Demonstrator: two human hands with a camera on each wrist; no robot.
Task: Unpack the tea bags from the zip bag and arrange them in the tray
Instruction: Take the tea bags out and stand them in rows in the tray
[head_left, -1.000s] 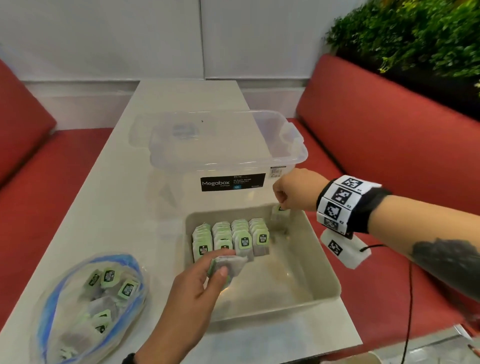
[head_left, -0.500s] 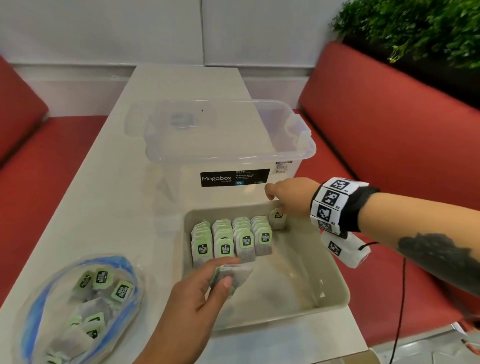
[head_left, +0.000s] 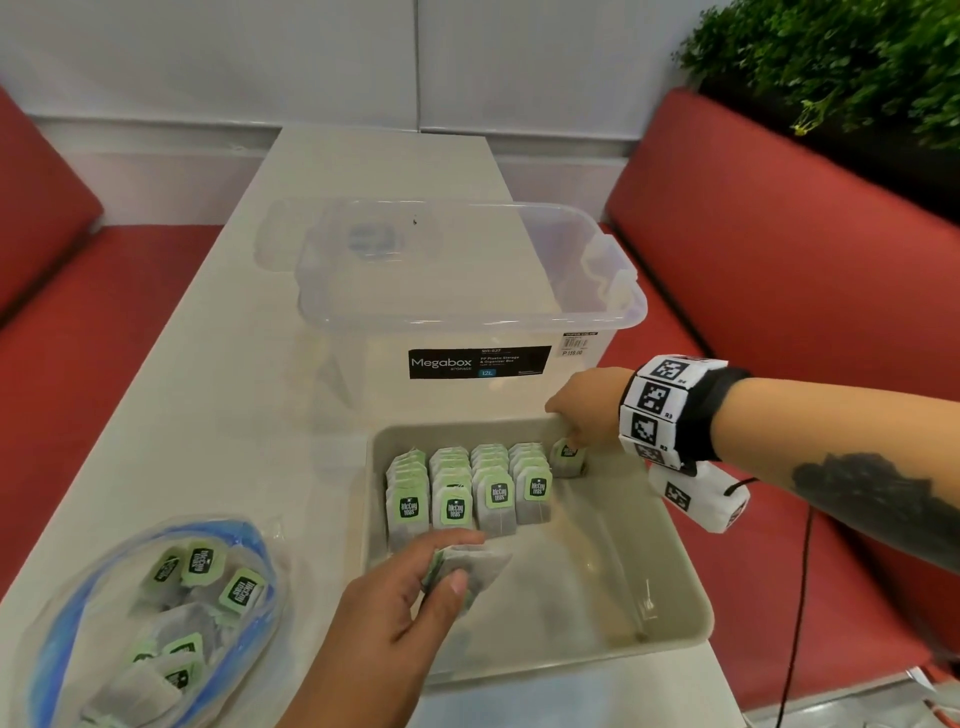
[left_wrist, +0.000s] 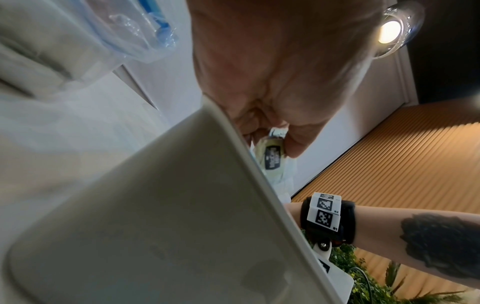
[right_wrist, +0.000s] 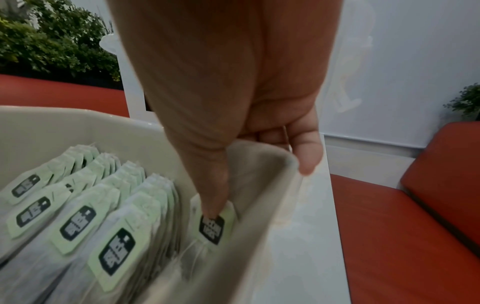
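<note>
The beige tray (head_left: 670, 571) holds several rows of upright tea bags (head_left: 467, 493) against its far wall. My right hand (head_left: 571, 441) is at the far right corner. Its thumb (right_wrist: 207, 185) presses one tea bag (head_left: 567, 458), also seen in the right wrist view (right_wrist: 211, 228), against the inside of the wall, with the fingers curled over the rim outside. My left hand (head_left: 457, 561) pinches a small stack of tea bags (head_left: 480, 564) above the tray's front left part; the left wrist view shows one green tag (left_wrist: 272, 158) between its fingers. The blue-edged zip bag (head_left: 156, 613), with several tea bags inside, lies at the lower left.
A clear Megabox storage box (head_left: 467, 291) stands just behind the tray, with a clear lid (head_left: 291, 234) at its far left. The white table (head_left: 234, 389) is narrow, with red benches (head_left: 779, 260) on both sides. A green plant (head_left: 857, 62) sits at the top right.
My right hand has come down from the tray's far rim and set its tea bag upright in the far right corner beside the last row. My left hand has kept its stack in place.
</note>
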